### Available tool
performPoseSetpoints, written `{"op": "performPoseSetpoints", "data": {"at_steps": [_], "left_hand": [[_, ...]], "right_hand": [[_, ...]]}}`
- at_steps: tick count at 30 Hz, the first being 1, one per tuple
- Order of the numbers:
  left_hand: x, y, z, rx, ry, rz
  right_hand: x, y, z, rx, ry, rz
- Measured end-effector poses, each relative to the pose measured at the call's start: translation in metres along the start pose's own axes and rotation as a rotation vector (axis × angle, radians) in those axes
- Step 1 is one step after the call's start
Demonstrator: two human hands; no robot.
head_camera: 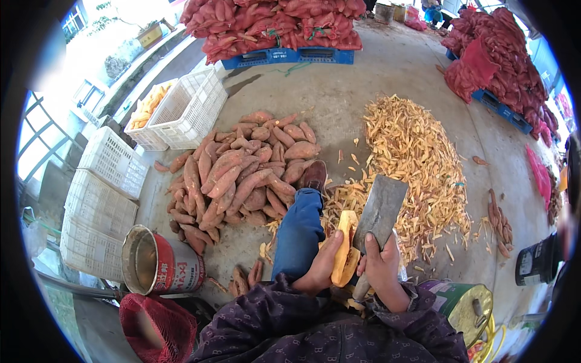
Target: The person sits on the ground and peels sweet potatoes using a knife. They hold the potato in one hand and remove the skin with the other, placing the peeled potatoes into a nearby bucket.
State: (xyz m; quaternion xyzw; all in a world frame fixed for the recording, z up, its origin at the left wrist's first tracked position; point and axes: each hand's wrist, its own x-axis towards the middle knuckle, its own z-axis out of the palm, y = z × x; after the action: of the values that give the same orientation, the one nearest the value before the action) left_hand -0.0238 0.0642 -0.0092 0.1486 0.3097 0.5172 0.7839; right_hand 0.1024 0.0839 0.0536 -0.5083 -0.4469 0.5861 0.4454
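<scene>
My left hand (323,265) holds a partly peeled sweet potato (344,254) with orange-yellow flesh, roughly upright above my lap. Close on its right, my right hand (381,267) grips a cleaver (380,211), its thumb on the lower part of the broad grey blade, which points up and away from me. The cleaver's handle shows below that hand. Unpeeled sweet potatoes (236,177) lie heaped on the floor to the left of my shoe. A large heap of peelings (413,168) spreads ahead and to the right, reaching behind the blade.
White plastic crates (193,109) stand at the left, one holding peeled sweet potatoes (152,104). A red paint bucket (174,265) and a red mesh bag (159,324) are near my left side, a green drum (458,304) at my right. Filled red sacks (281,25) stand on blue pallets (290,56).
</scene>
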Motion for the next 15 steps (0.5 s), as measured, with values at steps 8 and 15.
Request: {"op": "performPoseSetpoints", "data": {"at_steps": [8, 15], "left_hand": [[-0.006, 0.012, 0.015, 0.059, -0.027, 0.048], [-0.002, 0.009, -0.005, 0.238, -0.024, 0.001]], "right_hand": [[0.011, 0.002, 0.001, -0.086, -0.047, 0.022], [0.024, -0.014, -0.009, -0.140, -0.169, 0.142]]}}
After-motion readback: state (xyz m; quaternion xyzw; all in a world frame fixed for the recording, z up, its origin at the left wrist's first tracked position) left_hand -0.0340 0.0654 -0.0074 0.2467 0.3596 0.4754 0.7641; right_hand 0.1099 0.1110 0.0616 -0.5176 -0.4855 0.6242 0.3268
